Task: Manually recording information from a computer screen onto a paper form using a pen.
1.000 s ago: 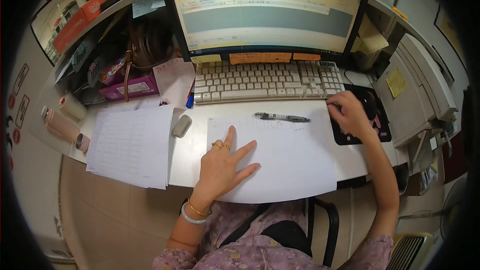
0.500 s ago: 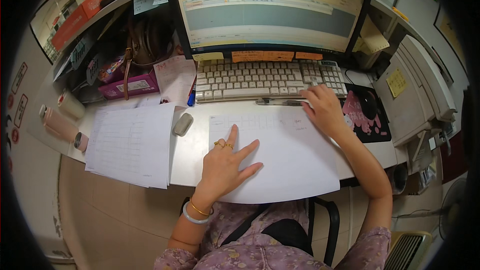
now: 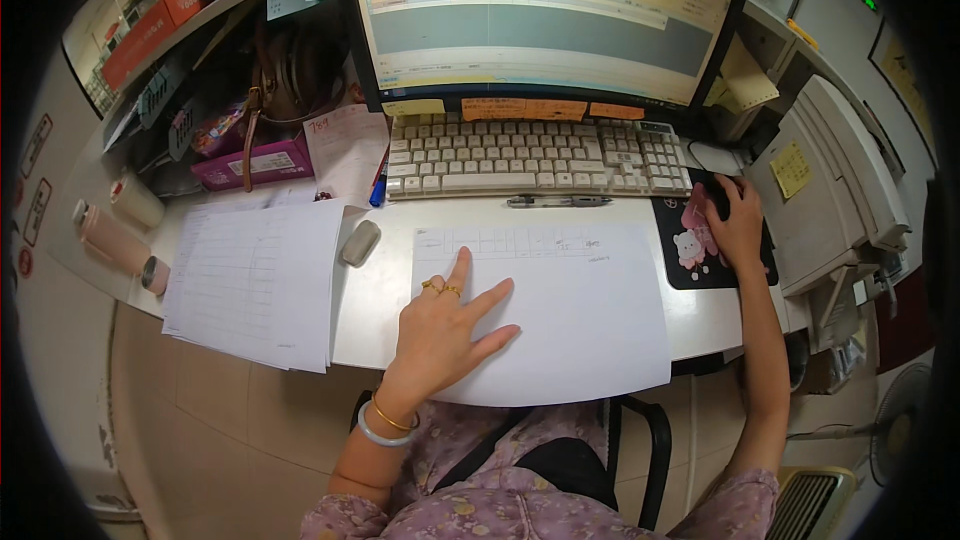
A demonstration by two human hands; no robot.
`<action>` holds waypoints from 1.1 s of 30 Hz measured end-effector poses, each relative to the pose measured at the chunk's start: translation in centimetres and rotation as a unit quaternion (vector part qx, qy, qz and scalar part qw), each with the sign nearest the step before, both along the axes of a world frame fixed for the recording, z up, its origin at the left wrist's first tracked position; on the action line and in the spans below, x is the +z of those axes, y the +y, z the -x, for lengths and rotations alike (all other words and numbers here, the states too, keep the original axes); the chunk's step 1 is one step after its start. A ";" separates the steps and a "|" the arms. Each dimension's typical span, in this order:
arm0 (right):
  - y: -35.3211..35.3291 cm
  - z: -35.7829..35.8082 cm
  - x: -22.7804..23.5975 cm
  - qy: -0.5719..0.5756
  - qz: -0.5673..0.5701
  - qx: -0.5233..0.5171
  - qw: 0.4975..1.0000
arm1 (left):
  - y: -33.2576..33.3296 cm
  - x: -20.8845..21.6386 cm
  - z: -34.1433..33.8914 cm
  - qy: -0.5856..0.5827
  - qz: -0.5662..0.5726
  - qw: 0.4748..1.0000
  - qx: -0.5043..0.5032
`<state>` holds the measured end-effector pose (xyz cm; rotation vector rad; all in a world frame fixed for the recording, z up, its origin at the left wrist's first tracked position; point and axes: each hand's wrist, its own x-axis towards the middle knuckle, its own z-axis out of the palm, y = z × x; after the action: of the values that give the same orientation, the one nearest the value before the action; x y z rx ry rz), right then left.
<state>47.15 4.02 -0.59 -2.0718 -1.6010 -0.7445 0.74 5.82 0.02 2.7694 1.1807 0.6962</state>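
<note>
My left hand (image 3: 438, 328) lies on a white sheet of paper (image 3: 575, 325), fingers apart, its index fingertip at a small printed table along the sheet's top. Gold rings and two bracelets are on that hand and wrist. Over on the right, my right hand (image 3: 740, 232) is wrapped round a black computer mouse (image 3: 716, 200), partly hidden under the fingers. Beneath it is a dark mouse pad (image 3: 672, 258) with a pink cartoon print. A pen (image 3: 558, 201) rests between the sheet and the white keyboard (image 3: 500, 154). The monitor (image 3: 540, 25) behind shows a form-like window.
Left of the sheet are a grey eraser-like block (image 3: 360, 243) and a stack of printed papers (image 3: 250, 285). Pink and white bottles (image 3: 108, 238) stand at the left edge. A purple box (image 3: 255, 166) and brown bag sit behind. A printer-like machine (image 3: 835, 180) borders the right.
My right hand has moved right, from the keyboard's lower right edge onto the mouse. My left hand keeps its place on the sheet. The view has shifted slightly.
</note>
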 end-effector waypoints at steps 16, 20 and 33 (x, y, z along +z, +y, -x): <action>-0.5 -0.4 -0.2 0.124 0.009 -0.028 0.992 | -0.1 -0.1 0.1 -0.015 -0.003 1.000 -0.010; -0.4 -0.7 -0.4 0.101 0.004 -0.026 0.995 | -0.1 0.1 -0.1 -0.001 -0.002 1.000 -0.005; 0.6 1.1 1.9 -0.103 -0.052 0.067 0.991 | 0.3 0.4 -0.3 0.012 0.008 0.999 -0.031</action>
<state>46.08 4.64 1.27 -1.8422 -1.7512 -0.9988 1.01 6.09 0.39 2.7957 1.0949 0.6482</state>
